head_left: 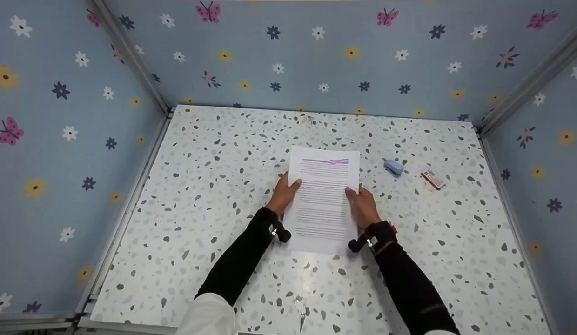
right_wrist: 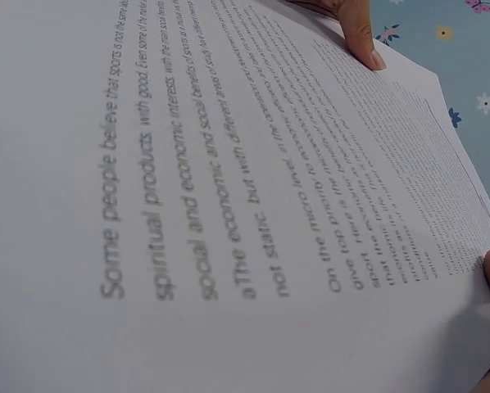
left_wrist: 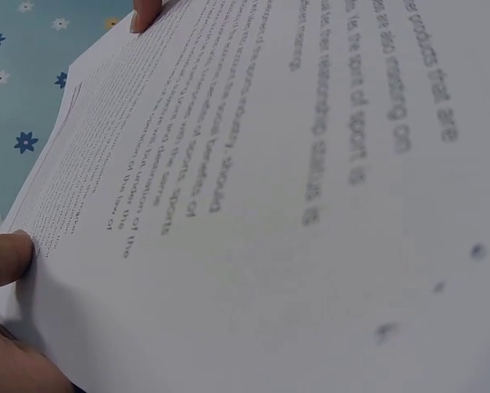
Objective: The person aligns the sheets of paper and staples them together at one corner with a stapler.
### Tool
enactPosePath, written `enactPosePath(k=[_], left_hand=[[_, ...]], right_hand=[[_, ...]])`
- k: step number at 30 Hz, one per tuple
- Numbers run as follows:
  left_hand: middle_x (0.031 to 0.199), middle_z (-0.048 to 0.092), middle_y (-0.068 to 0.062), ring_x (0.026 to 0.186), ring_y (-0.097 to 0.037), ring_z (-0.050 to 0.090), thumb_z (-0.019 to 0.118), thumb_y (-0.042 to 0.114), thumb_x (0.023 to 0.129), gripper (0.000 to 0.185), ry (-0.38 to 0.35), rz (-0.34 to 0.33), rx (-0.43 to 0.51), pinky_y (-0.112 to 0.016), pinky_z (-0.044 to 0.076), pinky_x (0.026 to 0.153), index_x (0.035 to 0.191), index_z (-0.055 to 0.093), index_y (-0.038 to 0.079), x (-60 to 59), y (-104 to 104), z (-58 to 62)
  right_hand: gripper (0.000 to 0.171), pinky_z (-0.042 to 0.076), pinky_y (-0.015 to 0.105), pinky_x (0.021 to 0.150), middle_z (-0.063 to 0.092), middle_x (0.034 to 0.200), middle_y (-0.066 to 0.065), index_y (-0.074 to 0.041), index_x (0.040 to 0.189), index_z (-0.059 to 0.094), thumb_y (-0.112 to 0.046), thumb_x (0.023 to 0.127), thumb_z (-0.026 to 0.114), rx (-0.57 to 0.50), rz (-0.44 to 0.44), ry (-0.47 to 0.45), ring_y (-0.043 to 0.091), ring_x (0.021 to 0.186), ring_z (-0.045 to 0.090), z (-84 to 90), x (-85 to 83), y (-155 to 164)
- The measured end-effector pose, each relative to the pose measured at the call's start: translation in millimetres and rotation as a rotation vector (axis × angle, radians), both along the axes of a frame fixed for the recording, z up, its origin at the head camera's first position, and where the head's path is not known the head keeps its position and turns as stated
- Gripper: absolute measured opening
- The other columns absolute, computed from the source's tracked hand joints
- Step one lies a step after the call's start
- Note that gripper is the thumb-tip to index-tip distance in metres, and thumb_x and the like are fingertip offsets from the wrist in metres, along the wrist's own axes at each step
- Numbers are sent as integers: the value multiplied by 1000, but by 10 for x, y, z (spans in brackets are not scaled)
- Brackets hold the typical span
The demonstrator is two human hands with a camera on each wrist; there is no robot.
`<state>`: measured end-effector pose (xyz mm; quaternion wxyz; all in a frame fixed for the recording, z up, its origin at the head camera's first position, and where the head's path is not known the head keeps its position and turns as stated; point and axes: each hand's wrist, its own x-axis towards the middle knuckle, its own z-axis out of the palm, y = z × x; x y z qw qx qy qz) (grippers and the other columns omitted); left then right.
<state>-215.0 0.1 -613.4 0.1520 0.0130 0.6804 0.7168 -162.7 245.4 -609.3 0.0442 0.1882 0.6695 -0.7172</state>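
Fingers (head_left: 296, 183) of bare left hand (head_left: 283, 195) and right hand (head_left: 364, 206) pinch white, rectangular, printed paper (head_left: 323, 200) by its sides; light, even pressure should prevent creases.

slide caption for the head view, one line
Left hand and right hand grip white printed paper by its sides, a blue stapler and small red-and-white box lying to the right.

A blue back wall (head_left: 298, 56) is rising behind a white, stone-speckled tabletop (head_left: 202, 186), while a left wall (head_left: 46, 160) and a right wall (head_left: 549, 172) are flanking it. Printed flowers (head_left: 352, 52) are dotting all three, and grey metal posts (head_left: 131, 56) are lining the corners.
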Motion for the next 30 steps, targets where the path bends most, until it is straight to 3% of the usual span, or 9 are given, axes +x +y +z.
enactPosePath(k=[4, 10, 13, 16, 21, 25, 30], left_hand=[[115, 66, -20, 94, -25, 66, 50, 12, 107, 45, 7, 5, -43, -34, 49, 89, 150, 41, 3, -19, 30, 6], [111, 71, -17, 89, -21, 70, 51, 15, 108, 39, -35, -66, 40, -31, 53, 79, 145, 51, 5, -55, -39, 16], [108, 72, -15, 87, -22, 70, 51, 21, 108, 37, -95, -80, 28, -31, 53, 75, 141, 57, 7, -121, -93, 44], [107, 72, -13, 85, -20, 69, 52, 25, 108, 36, -109, -53, -23, -29, 51, 74, 138, 59, 6, -231, -118, 82], [109, 71, -15, 84, -17, 67, 53, 20, 107, 40, -29, -13, -57, -28, 49, 74, 142, 50, 3, -418, -152, 186], [109, 70, -22, 80, -22, 67, 52, 14, 107, 49, 78, -67, -74, -29, 48, 70, 154, 36, 8, -503, -210, 258], [112, 70, -24, 82, -32, 67, 52, 10, 107, 40, 203, -136, -176, -30, 46, 67, 147, 50, 7, -534, -266, 289]], right_hand=[[31, 54, 30, 67, 71, 87, 9, 5, 124, 64, -17, 101, 61, 3, -29, -1, 19, 72, 66, -3, -9, 10], [34, 54, 30, 68, 71, 88, 9, 8, 125, 62, -16, 101, 61, -8, -7, 3, 19, 73, 66, 49, 1, 56], [33, 54, 30, 69, 71, 90, 11, 6, 126, 63, -16, 101, 61, 23, 13, 10, 20, 74, 67, 66, 14, 86], [33, 54, 31, 70, 72, 94, 13, 4, 127, 64, -18, 102, 61, 41, 41, 8, 21, 77, 68, 66, 37, 111], [35, 54, 32, 72, 73, 96, 14, 0, 129, 65, -24, 102, 61, 83, 87, -9, 23, 79, 68, 50, 89, 118], [36, 55, 34, 72, 73, 98, 16, -2, 128, 65, -26, 103, 60, 77, 118, -16, 25, 80, 69, 39, 118, 108], [35, 54, 33, 73, 72, 98, 16, -1, 127, 66, -26, 103, 60, 79, 121, -5, 25, 80, 68, 30, 126, 112]])
